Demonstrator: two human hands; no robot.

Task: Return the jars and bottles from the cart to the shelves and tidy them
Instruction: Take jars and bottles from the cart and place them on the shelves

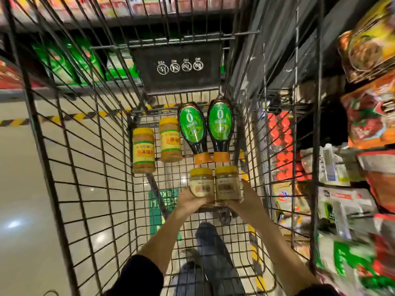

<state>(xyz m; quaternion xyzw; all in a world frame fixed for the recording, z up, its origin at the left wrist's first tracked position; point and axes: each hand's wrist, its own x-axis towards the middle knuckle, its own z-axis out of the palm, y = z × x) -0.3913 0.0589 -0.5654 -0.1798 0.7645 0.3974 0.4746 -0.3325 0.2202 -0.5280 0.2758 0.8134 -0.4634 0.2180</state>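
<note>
Dark sleeves (139, 276) pushed above bare forearms; blue jeans (210, 259) below.

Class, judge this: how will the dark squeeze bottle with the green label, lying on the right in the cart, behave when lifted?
The dark squeeze bottle with the green label looks full, so probably heavy for its size. Its glossy surface may be slippery. Its narrow neck probably offers the surer grip.
</note>
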